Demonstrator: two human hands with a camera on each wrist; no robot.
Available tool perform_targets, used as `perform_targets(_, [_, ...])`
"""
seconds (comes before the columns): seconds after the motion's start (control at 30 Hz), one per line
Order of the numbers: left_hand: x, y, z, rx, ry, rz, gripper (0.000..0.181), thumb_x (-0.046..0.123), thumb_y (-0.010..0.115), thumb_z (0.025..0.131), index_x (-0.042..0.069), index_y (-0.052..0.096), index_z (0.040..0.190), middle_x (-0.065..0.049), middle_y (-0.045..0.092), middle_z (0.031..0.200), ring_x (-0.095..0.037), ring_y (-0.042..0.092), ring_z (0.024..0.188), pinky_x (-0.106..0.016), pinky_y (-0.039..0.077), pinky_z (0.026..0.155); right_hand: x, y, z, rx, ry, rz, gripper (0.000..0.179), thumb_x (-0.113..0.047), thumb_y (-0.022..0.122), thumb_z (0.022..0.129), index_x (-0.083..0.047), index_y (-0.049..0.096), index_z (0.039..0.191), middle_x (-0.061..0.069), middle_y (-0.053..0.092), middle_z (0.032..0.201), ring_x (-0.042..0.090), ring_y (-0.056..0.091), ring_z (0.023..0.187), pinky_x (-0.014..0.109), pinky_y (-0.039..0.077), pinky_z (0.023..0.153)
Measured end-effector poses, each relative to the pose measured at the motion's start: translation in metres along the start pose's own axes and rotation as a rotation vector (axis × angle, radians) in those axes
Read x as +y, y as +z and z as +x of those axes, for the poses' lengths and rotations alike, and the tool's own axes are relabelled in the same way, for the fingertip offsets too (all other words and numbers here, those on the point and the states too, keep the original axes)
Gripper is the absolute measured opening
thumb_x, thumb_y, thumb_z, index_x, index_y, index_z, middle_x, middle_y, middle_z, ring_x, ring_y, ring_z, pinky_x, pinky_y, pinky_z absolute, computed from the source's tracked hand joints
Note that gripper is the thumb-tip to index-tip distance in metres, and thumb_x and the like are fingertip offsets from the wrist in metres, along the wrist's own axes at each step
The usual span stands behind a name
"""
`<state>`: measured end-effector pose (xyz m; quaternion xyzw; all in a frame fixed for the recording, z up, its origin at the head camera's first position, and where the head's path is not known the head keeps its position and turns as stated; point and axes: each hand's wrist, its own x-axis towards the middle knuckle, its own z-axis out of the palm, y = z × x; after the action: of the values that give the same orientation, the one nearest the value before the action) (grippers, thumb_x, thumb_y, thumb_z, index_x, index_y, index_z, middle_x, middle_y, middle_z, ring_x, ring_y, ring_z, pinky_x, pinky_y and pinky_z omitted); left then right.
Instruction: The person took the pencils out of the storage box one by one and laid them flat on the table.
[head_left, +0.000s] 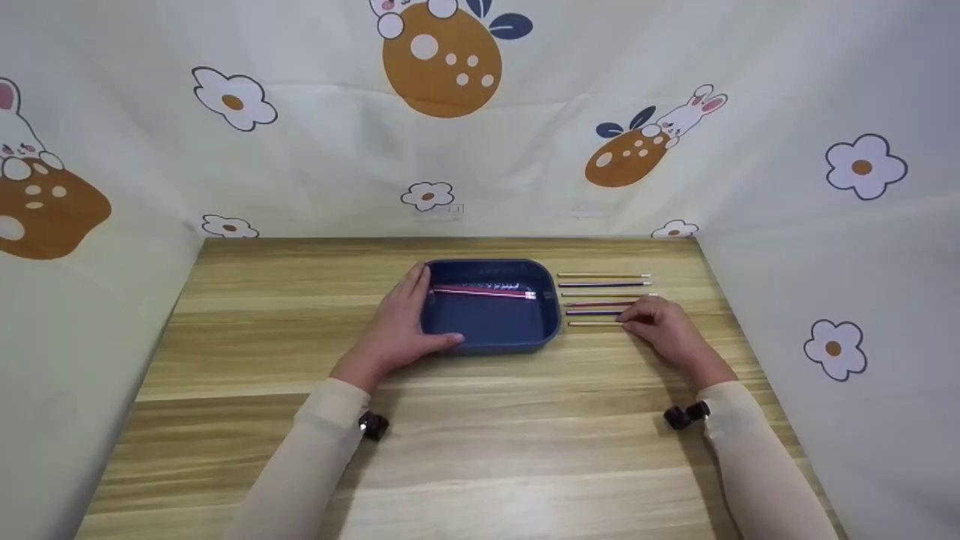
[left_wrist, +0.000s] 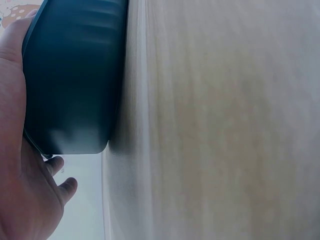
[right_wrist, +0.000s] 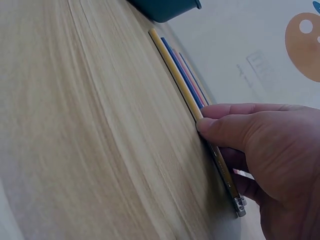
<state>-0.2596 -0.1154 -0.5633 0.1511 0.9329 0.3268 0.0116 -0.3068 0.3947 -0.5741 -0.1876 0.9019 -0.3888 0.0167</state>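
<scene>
A dark blue plastic box [head_left: 491, 349] stands on the wooden table, with pinkish-red pencil shafts [head_left: 487, 293] lying across its inside. My left hand [head_left: 401, 322] grips its left end, the thumb over the near rim and the fingers along the left side. In the left wrist view the box's outer wall [left_wrist: 75, 85] fills the space beside that hand. Right of the box, my right hand [head_left: 664, 328] pinches the nearest yellow pencil [head_left: 589, 324] between thumb and forefinger. The right wrist view shows this yellow pencil [right_wrist: 172, 67] lying along the table, its eraser end towards the wrist.
Beyond the held pencil lie several more in a row: a blue one [head_left: 589, 313], a red one [head_left: 600, 304], a yellow one [head_left: 600, 295], a dark purple one [head_left: 600, 284] and another yellow one [head_left: 600, 275]. Patterned cloth [head_left: 337, 150] walls the table's back and sides.
</scene>
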Motion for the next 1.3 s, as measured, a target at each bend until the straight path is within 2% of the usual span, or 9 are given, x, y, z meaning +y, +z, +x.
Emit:
perform_targets(0.13, [0.0,0.0,0.0,-0.003,0.0,0.0,0.143,0.089,0.075,0.08,0.008,0.011,0.178,-0.015,0.009,0.185,-0.04,0.014,0.169,-0.059,0.017,0.135,-0.001,-0.001,0.0,0.011,0.014,0.005,0.015,0.002,0.082,0.097,-0.009,0.087,0.106,0.009,0.077,0.113,0.022,0.064,0.111,0.02,0.045,0.096])
perform_targets(0.37, [0.0,0.0,0.001,-0.002,0.0,-0.009,0.143,0.089,0.074,0.08,0.007,0.011,0.178,-0.016,0.009,0.185,-0.04,0.014,0.169,-0.059,0.017,0.135,-0.003,0.002,0.001,0.047,0.034,0.122,0.012,-0.002,0.084,0.097,-0.005,0.085,0.109,0.012,0.078,0.114,0.019,0.067,0.11,0.017,0.049,0.095])
perform_targets(0.5, [-0.001,0.0,0.001,-0.003,0.002,-0.003,0.143,0.09,0.073,0.08,0.006,0.011,0.178,-0.016,0.009,0.185,-0.04,0.014,0.169,-0.058,0.017,0.135,-0.009,0.005,0.004,0.06,0.031,0.156,0.011,-0.002,0.083,0.099,-0.002,0.084,0.11,0.016,0.078,0.114,0.016,0.067,0.104,0.016,0.051,0.089])
perform_targets(0.73, [0.0,-0.002,0.001,-0.005,-0.002,-0.011,0.14,0.085,0.078,0.081,0.006,0.013,0.178,-0.015,0.009,0.185,-0.041,0.014,0.169,-0.06,0.017,0.135,-0.04,0.017,0.021,0.08,0.038,0.131,0.015,0.002,0.076,0.102,0.005,0.079,0.116,0.02,0.074,0.109,0.019,0.062,0.089,0.018,0.05,0.076])
perform_targets(0.83, [-0.001,-0.001,0.001,-0.011,-0.005,-0.007,0.141,0.086,0.077,0.081,0.007,0.012,0.178,-0.013,0.007,0.186,-0.039,0.012,0.169,-0.059,0.016,0.135,-0.055,0.025,0.032,0.108,-0.009,0.146,0.015,0.007,0.075,0.101,0.01,0.077,0.116,0.026,0.073,0.106,0.021,0.061,0.089,0.021,0.05,0.077])
perform_targets(0.9, [-0.001,-0.001,0.001,-0.013,-0.004,-0.007,0.141,0.086,0.077,0.081,0.007,0.011,0.178,-0.013,0.007,0.186,-0.038,0.011,0.17,-0.059,0.016,0.135,-0.065,0.029,0.04,0.114,-0.04,0.15,0.014,0.007,0.076,0.1,0.009,0.078,0.114,0.026,0.073,0.106,0.022,0.061,0.09,0.024,0.049,0.078])
perform_targets(1.07, [-0.001,0.0,0.001,-0.005,0.005,-0.009,0.141,0.085,0.077,0.081,0.006,0.013,0.178,-0.014,0.009,0.186,-0.038,0.012,0.169,-0.06,0.016,0.135,-0.092,0.04,0.059,0.034,-0.096,0.163,0.015,-0.001,0.08,0.101,-0.001,0.082,0.115,0.015,0.075,0.108,0.02,0.064,0.094,0.029,0.05,0.08])
perform_targets(1.3, [0.0,-0.001,0.001,-0.009,0.001,-0.011,0.141,0.086,0.077,0.081,0.007,0.012,0.178,-0.014,0.009,0.186,-0.038,0.012,0.169,-0.059,0.017,0.135,-0.126,0.057,0.08,-0.098,-0.192,0.123,0.015,-0.007,0.078,0.104,-0.003,0.082,0.117,0.005,0.074,0.107,0.021,0.065,0.098,0.036,0.051,0.083])
